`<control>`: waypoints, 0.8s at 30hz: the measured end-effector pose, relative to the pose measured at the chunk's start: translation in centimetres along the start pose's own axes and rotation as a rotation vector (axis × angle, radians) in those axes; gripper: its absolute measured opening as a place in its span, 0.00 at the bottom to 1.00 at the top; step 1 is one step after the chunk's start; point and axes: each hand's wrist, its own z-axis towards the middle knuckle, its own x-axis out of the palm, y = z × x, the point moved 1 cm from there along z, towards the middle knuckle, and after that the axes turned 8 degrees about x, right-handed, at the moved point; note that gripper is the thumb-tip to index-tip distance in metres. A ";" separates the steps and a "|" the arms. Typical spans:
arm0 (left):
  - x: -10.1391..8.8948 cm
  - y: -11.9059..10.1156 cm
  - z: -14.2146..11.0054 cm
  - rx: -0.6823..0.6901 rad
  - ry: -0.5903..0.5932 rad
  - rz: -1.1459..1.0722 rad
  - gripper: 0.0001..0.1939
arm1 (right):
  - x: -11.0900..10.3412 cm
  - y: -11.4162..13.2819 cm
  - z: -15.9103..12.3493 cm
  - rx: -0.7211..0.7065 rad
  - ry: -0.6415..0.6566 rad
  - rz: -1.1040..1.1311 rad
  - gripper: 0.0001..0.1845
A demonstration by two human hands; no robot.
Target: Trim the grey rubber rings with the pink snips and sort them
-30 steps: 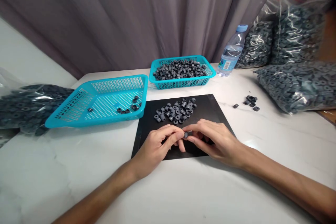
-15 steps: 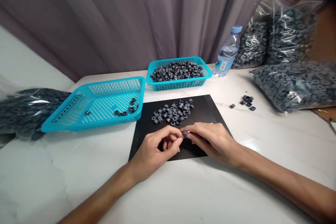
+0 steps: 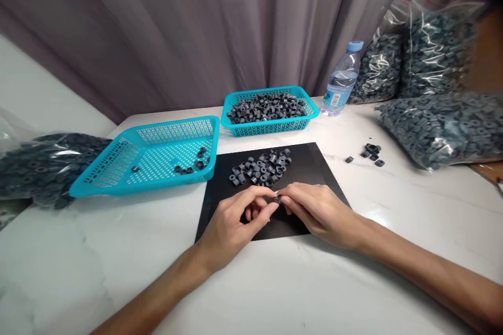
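Sm. grey part (image 3: 277,199), up over black mat (image 3: 312,167): L hand (image 3: 231,220) pinching one side, R hand (image 3: 324,212) the other! Grey pile (image 3: 262,168) just behind; sparse basket (image 3: 145,188) off left, loaded basket (image 3: 271,129) beyond, water btl. (image 3: 341,84) near it.

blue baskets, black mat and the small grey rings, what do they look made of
Blue baskets: likely moulded plastic, smooth and faintly glossy, judging by thin perforated walls and even colour.
Black mat: plastic or rubber, low sheen, flat and evenly dark; can't tell which.
Grey rings: probably rubber or plastic, mostly matte, uniformly grey with only small highlights.
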 end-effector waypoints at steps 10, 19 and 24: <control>-0.3 0.1 0.2 -0.097 0.057 -0.063 0.07 | -0.4 0.3 0.0 0.055 -0.047 0.014 0.08; -0.4 0.1 0.3 -0.105 0.093 -0.078 0.09 | -0.1 0.3 -0.2 0.039 -0.040 -0.058 0.09; -0.4 0.2 0.2 -0.070 0.120 -0.093 0.11 | -0.1 0.5 -0.1 -0.010 -0.078 -0.091 0.07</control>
